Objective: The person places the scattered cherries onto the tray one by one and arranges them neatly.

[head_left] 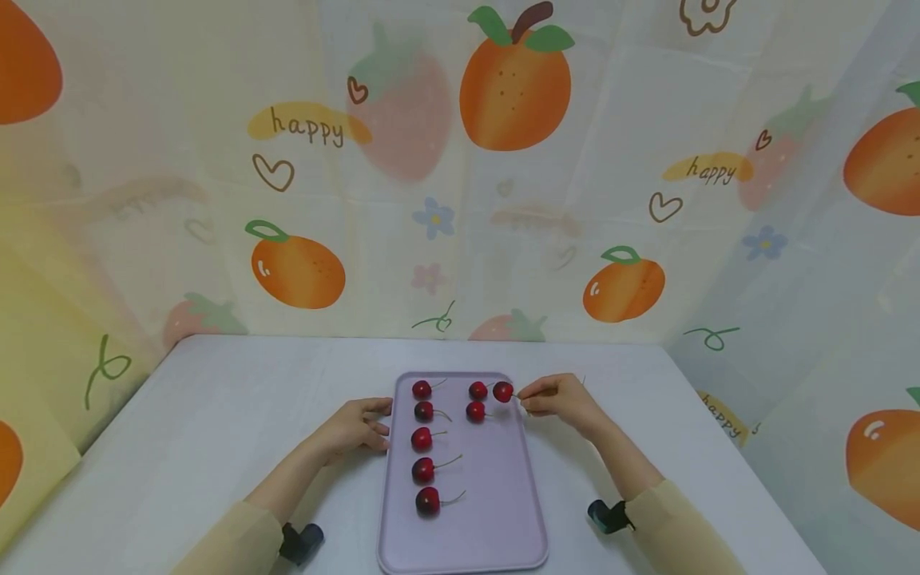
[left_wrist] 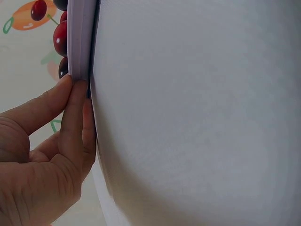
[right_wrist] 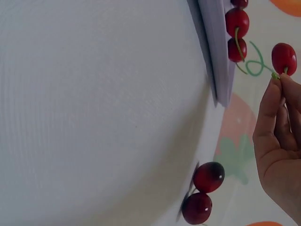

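Observation:
My right hand (head_left: 564, 403) pinches a red cherry (head_left: 502, 391) by its green stem, above the tray's far right corner. In the right wrist view the cherry (right_wrist: 284, 59) hangs apart from the others, at the fingertips (right_wrist: 276, 84). A pale purple tray (head_left: 474, 527) lies lengthwise on the table. Down its left side runs a column of several cherries, among them a nearest one (head_left: 427, 501). At its far right lie two cherries, one behind (head_left: 477, 390) and one in front (head_left: 475, 411). My left hand (head_left: 352, 427) touches the tray's left rim with its fingertips (left_wrist: 81, 87).
Two dark red cherries, one upper (right_wrist: 209, 177) and one lower (right_wrist: 196, 208), lie on the white table (head_left: 632, 415) beyond the tray; my right hand hides them in the head view. A fruit-printed curtain (head_left: 503, 200) stands behind the table. Dark wrist cameras (head_left: 609, 517) sit by both sleeves.

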{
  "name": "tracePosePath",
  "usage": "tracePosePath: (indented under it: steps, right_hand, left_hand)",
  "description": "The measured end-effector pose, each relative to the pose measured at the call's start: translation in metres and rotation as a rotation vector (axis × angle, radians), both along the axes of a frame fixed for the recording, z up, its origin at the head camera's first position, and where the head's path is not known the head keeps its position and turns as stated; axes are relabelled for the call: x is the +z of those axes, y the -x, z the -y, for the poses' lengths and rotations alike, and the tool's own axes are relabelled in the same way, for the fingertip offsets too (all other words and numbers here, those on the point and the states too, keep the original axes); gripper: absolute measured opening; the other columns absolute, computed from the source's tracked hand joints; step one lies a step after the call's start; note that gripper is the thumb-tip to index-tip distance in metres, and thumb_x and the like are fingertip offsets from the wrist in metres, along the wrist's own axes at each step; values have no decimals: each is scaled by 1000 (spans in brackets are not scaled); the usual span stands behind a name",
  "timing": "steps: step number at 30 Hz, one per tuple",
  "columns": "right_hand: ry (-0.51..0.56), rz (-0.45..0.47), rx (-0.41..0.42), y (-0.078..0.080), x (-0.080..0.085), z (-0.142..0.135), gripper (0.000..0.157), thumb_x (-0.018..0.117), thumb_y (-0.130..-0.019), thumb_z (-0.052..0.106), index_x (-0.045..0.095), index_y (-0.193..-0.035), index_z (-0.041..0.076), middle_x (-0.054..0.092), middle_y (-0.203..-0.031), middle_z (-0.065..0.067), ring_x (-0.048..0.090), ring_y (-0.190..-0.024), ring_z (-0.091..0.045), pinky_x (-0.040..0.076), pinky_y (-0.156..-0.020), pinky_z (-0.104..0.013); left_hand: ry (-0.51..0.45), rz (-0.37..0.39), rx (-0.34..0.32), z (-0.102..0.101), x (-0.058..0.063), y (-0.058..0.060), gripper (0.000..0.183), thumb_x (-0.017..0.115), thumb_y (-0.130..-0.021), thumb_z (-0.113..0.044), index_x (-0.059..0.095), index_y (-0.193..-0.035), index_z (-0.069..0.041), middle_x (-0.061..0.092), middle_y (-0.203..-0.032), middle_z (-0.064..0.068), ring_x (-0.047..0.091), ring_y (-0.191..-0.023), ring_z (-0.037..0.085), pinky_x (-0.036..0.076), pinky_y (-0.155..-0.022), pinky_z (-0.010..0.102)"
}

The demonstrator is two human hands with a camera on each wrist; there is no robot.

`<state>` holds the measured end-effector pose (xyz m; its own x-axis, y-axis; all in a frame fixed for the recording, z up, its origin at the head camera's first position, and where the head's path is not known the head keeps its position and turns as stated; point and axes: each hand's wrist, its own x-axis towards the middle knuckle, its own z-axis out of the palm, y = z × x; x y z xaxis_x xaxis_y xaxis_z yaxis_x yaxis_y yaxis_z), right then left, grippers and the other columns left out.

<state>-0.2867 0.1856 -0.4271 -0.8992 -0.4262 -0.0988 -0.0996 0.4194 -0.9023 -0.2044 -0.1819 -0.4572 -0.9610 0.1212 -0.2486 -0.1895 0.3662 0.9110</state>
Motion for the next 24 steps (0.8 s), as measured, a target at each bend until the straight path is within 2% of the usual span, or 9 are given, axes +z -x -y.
tracePosePath:
  steps: [4, 11, 18, 24]
  right_hand:
    - [3, 9, 50, -3, -2, 3, 30, 72, -88, 11, 70, -110, -9, 71, -110, -29, 70, -84, -11, 62, -81, -30]
    - [-17, -9, 122, -8, -5, 9, 26, 72, -88, 13, 73, -107, -4, 73, -107, -24, 73, -89, -20, 62, -83, -33]
    - [-48, -24, 148, -11, -8, 18, 22, 74, -86, 13, 75, -103, -1, 75, -104, -21, 71, -83, -12, 62, -81, -30]
    - [-97, -25, 173, -15, -11, 24, 18, 74, -86, 13, 77, -101, 2, 77, -99, -16, 69, -79, -11, 61, -79, -28]
  left_hand:
    - [2, 0, 3, 0, 0, 0, 78, 75, -73, 7, 43, -145, 6, 51, -142, 29, 66, -97, 19, 62, -79, 33]
    - [1, 2, 4, 0, 0, 0, 78, 75, -73, 8, 43, -144, 6, 51, -142, 29, 66, -95, 18, 62, -79, 32]
    - [0, 10, 9, 0, 0, 0, 78, 75, -74, 7, 42, -145, 6, 51, -141, 28, 65, -93, 17, 61, -79, 32]
    - [6, 5, 0, -1, 1, 0, 78, 75, -74, 7, 42, -145, 6, 51, -142, 29, 65, -95, 17, 61, -79, 32]
